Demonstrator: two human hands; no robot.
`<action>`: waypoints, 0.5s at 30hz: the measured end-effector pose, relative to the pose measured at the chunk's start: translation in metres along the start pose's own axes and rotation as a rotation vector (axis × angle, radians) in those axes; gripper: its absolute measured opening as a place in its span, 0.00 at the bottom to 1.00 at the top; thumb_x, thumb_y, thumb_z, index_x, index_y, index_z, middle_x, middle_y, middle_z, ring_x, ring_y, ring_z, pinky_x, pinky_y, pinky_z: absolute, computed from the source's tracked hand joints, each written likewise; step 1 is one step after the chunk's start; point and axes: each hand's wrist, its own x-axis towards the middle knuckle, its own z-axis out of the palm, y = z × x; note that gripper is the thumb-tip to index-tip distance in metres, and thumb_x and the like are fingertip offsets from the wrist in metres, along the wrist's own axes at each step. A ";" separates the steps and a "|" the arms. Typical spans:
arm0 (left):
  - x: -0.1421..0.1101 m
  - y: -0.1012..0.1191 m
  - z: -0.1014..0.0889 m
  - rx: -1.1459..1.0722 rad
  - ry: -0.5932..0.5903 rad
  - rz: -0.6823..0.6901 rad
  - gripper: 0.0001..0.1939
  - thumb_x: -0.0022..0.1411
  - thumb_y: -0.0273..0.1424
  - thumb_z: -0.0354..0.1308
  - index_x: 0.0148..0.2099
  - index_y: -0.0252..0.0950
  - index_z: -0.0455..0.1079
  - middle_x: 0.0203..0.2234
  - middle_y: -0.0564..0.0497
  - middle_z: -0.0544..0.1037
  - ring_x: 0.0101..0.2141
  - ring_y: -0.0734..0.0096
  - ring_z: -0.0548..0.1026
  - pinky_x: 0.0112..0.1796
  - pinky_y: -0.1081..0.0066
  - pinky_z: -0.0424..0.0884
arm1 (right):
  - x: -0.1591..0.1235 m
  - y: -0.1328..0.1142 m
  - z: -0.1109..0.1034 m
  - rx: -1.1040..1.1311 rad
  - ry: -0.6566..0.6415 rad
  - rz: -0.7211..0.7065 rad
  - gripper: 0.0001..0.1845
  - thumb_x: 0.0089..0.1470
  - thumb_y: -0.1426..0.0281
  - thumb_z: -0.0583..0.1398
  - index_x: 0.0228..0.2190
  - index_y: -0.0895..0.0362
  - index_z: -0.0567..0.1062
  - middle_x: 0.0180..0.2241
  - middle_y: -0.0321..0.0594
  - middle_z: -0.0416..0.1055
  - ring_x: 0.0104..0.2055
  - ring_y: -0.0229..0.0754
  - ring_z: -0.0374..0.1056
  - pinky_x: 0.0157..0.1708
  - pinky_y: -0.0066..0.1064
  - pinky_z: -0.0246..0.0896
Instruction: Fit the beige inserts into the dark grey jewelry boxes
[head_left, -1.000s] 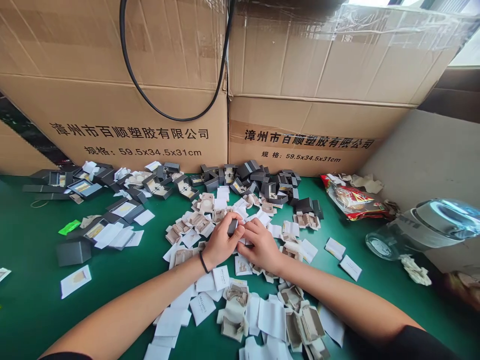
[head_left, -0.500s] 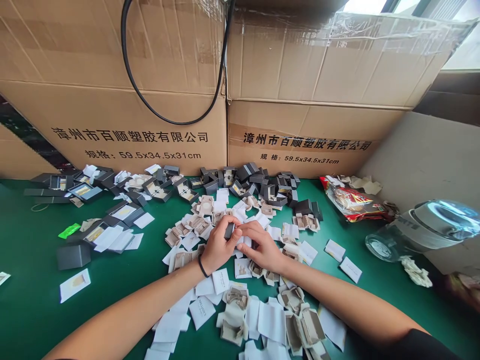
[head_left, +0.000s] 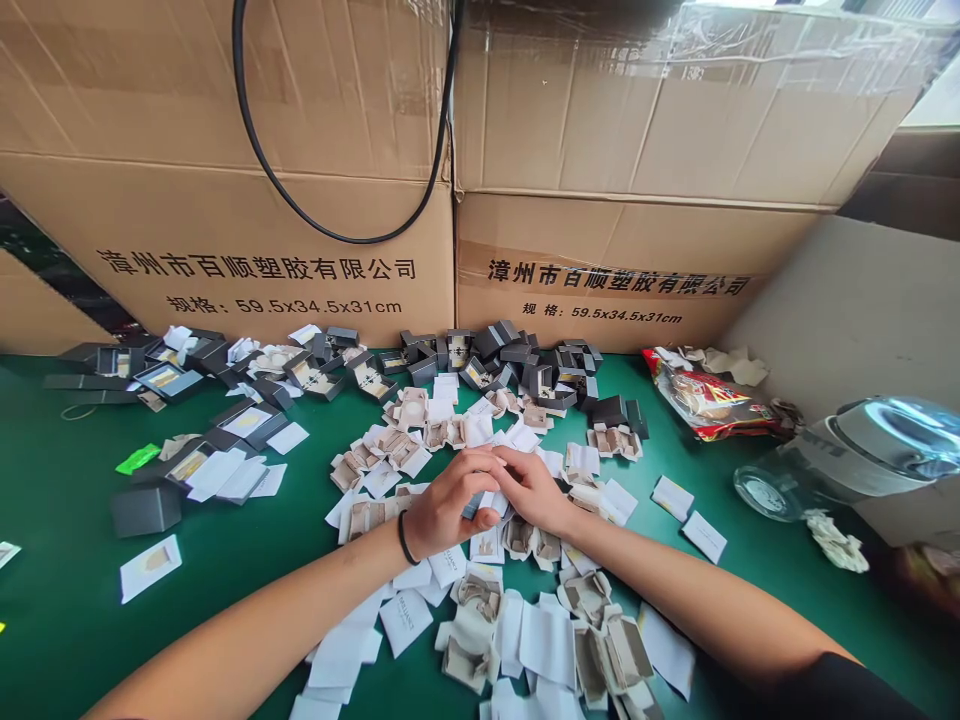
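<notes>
The person's hands meet over the middle of the green desk [head_left: 247, 545], the left hand [head_left: 454, 508] curled with thumb and fingers about a small grey piece [head_left: 471, 506], the right hand [head_left: 538, 492] bent over so that its fingers meet the left's above it. The left seems to steady the piece, leaving the right free to work at its top; how firmly the right's fingertips press cannot be told, since they and most of the piece are hidden. Nearest the body, between the forearms, white papers [head_left: 545, 640] and brown-grey cardboard inserts [head_left: 466, 662] lie loosely overlapped, probably just dropped within easy reach rather than arranged. Farther out on the left, a closed dark box [head_left: 146, 512] sits beside more papers; on the right, a clear bottle [head_left: 847, 462] lies on its side and a red packet [head_left: 701, 395] rests behind it, both perhaps kept aside from the working space. Beyond the litter, dark boxes [head_left: 371, 378], several opened, are heaped along the far edge, where large cartons [head_left: 300, 215] stand like a back wall behind a hanging black cable [head_left: 255, 140].
</notes>
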 end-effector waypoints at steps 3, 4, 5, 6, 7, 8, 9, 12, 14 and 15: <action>0.000 -0.002 0.002 0.001 0.005 -0.003 0.15 0.63 0.39 0.46 0.48 0.36 0.57 0.41 0.42 0.68 0.47 0.62 0.67 0.49 0.52 0.66 | 0.001 0.002 0.000 -0.002 -0.020 0.018 0.17 0.58 0.60 0.50 0.28 0.58 0.70 0.26 0.35 0.65 0.28 0.34 0.59 0.31 0.26 0.57; 0.000 -0.003 0.002 0.004 0.014 -0.019 0.17 0.62 0.40 0.47 0.49 0.36 0.57 0.41 0.42 0.68 0.47 0.62 0.67 0.49 0.52 0.66 | 0.001 0.003 0.001 0.010 -0.007 0.033 0.16 0.58 0.60 0.51 0.28 0.59 0.70 0.26 0.35 0.65 0.28 0.34 0.58 0.31 0.26 0.56; 0.000 -0.004 0.002 0.010 0.024 -0.042 0.18 0.62 0.41 0.48 0.50 0.36 0.56 0.42 0.42 0.68 0.47 0.62 0.67 0.49 0.52 0.66 | 0.002 0.005 0.001 0.024 0.011 0.050 0.16 0.57 0.60 0.51 0.28 0.59 0.70 0.25 0.34 0.65 0.28 0.34 0.58 0.30 0.26 0.56; 0.000 -0.004 0.002 0.021 0.031 -0.071 0.19 0.61 0.42 0.49 0.50 0.37 0.56 0.42 0.42 0.68 0.48 0.61 0.67 0.49 0.53 0.66 | 0.002 0.007 0.001 0.042 0.033 0.067 0.15 0.57 0.60 0.52 0.29 0.59 0.70 0.25 0.34 0.65 0.27 0.34 0.57 0.29 0.26 0.56; 0.001 -0.004 0.002 0.037 0.037 -0.107 0.20 0.60 0.42 0.49 0.50 0.37 0.55 0.43 0.42 0.68 0.48 0.61 0.67 0.49 0.53 0.67 | 0.002 0.008 0.002 0.066 0.057 0.082 0.15 0.56 0.60 0.53 0.29 0.59 0.71 0.25 0.34 0.65 0.27 0.34 0.58 0.29 0.26 0.56; 0.001 -0.005 0.002 0.058 0.041 -0.145 0.21 0.60 0.42 0.50 0.51 0.37 0.55 0.43 0.42 0.67 0.49 0.60 0.66 0.48 0.54 0.67 | 0.003 0.010 0.002 0.093 0.083 0.093 0.14 0.56 0.60 0.53 0.30 0.59 0.71 0.26 0.34 0.66 0.27 0.34 0.58 0.29 0.26 0.56; 0.002 -0.004 0.002 0.085 0.039 -0.183 0.21 0.60 0.41 0.52 0.52 0.38 0.55 0.44 0.41 0.67 0.49 0.60 0.66 0.48 0.55 0.67 | 0.003 0.010 0.003 0.124 0.107 0.101 0.14 0.55 0.61 0.54 0.31 0.58 0.72 0.26 0.35 0.67 0.28 0.35 0.60 0.30 0.26 0.57; 0.003 -0.003 0.002 0.164 0.000 -0.276 0.23 0.59 0.33 0.55 0.55 0.39 0.53 0.47 0.41 0.66 0.50 0.60 0.65 0.50 0.55 0.66 | 0.003 0.010 0.003 0.198 0.170 0.106 0.13 0.54 0.61 0.55 0.31 0.58 0.73 0.29 0.37 0.70 0.30 0.36 0.63 0.33 0.28 0.60; 0.002 -0.002 0.002 0.189 -0.024 -0.314 0.25 0.58 0.29 0.54 0.57 0.39 0.52 0.48 0.41 0.66 0.51 0.60 0.65 0.51 0.55 0.65 | 0.004 0.009 0.003 0.208 0.188 0.106 0.14 0.53 0.60 0.56 0.31 0.58 0.73 0.29 0.37 0.71 0.31 0.37 0.64 0.34 0.29 0.61; 0.002 -0.001 0.002 0.193 -0.029 -0.325 0.25 0.59 0.28 0.54 0.57 0.40 0.53 0.48 0.41 0.66 0.51 0.60 0.65 0.51 0.56 0.65 | 0.004 0.008 0.002 0.199 0.188 0.105 0.14 0.53 0.60 0.55 0.32 0.58 0.73 0.29 0.38 0.71 0.31 0.38 0.64 0.34 0.29 0.61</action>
